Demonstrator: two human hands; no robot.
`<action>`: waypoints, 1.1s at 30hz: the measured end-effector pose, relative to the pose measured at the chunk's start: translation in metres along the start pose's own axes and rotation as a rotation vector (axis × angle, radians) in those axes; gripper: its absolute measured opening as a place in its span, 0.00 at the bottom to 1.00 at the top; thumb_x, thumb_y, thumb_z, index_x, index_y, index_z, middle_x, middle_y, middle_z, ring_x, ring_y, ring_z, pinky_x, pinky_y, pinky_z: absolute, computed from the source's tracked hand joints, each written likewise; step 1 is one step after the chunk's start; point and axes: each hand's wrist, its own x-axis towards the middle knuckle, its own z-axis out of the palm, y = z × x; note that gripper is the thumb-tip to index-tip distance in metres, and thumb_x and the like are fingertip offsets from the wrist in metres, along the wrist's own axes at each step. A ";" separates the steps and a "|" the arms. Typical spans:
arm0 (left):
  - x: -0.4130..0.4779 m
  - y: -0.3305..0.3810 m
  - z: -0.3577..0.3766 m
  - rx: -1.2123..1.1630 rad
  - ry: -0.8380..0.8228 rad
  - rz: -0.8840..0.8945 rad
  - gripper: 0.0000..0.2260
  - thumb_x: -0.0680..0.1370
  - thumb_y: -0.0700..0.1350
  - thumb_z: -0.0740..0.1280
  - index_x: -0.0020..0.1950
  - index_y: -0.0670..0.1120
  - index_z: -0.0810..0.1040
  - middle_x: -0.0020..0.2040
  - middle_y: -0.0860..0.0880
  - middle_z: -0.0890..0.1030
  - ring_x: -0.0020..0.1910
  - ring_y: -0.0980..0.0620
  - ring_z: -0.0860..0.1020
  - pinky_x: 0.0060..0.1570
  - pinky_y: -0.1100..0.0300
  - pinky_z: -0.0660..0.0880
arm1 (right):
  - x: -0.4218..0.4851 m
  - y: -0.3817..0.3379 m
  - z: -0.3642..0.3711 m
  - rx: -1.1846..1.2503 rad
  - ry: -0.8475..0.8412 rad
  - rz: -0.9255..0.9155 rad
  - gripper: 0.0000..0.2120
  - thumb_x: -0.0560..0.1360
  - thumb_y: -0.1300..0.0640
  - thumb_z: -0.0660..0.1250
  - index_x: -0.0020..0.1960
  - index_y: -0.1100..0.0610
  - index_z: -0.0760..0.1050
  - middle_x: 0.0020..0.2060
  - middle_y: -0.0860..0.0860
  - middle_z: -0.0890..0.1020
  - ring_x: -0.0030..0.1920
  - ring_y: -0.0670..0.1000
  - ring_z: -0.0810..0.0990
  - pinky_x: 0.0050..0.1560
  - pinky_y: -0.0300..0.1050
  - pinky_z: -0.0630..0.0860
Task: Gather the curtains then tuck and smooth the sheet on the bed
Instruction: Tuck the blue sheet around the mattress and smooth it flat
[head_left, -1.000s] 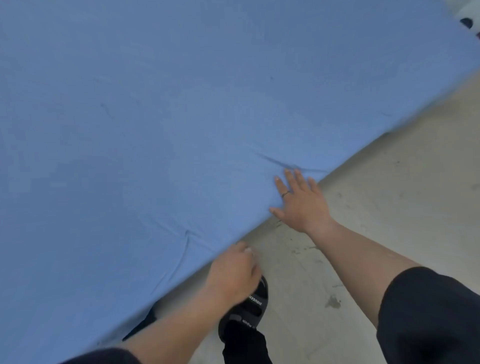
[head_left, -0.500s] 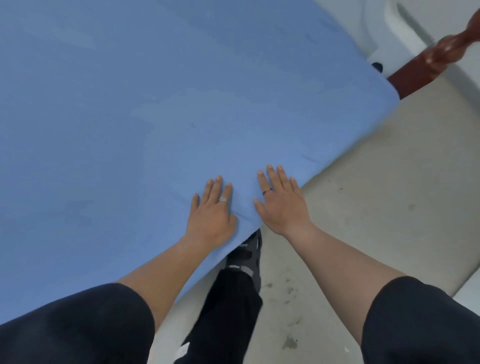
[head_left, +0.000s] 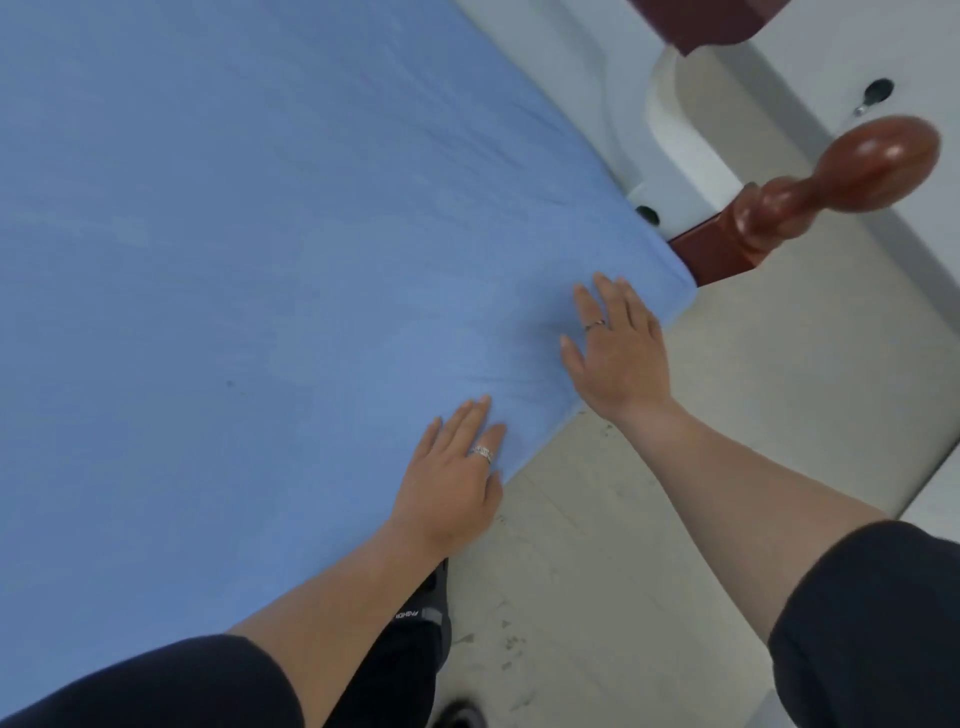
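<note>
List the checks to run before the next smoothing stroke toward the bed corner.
1. Left hand flat on the light blue fabric sheet, fingers straight: ok.
2. Right hand flat on the sheet near its corner: ok.
3. Sheet smooth between the hands: not ok, faint creases run there.
4. Sheet edge tucked under the mattress: cannot tell, the underside is hidden.
5. Reddish-brown wooden bedpost clear of the right hand: ok, it stands beyond the corner, apart from the fingers.
</note>
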 end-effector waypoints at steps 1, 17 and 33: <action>0.014 0.004 -0.006 0.013 0.025 -0.027 0.28 0.81 0.52 0.56 0.81 0.50 0.57 0.83 0.49 0.45 0.82 0.47 0.44 0.79 0.45 0.46 | 0.013 0.003 -0.002 -0.016 -0.050 -0.022 0.32 0.80 0.41 0.57 0.81 0.50 0.56 0.81 0.52 0.55 0.81 0.58 0.50 0.77 0.59 0.55; 0.049 -0.009 -0.013 0.243 -0.290 -0.203 0.47 0.77 0.61 0.66 0.78 0.60 0.29 0.78 0.52 0.25 0.78 0.47 0.28 0.77 0.37 0.42 | 0.043 0.051 -0.010 -0.024 -0.128 0.075 0.31 0.82 0.36 0.47 0.82 0.43 0.45 0.82 0.51 0.46 0.81 0.58 0.45 0.78 0.61 0.48; 0.039 0.066 -0.057 0.056 -0.425 -0.400 0.23 0.81 0.51 0.59 0.75 0.47 0.68 0.81 0.53 0.56 0.77 0.48 0.61 0.68 0.51 0.68 | -0.023 0.090 -0.049 0.475 -0.412 0.351 0.12 0.78 0.54 0.57 0.41 0.58 0.74 0.40 0.52 0.79 0.41 0.55 0.78 0.39 0.47 0.72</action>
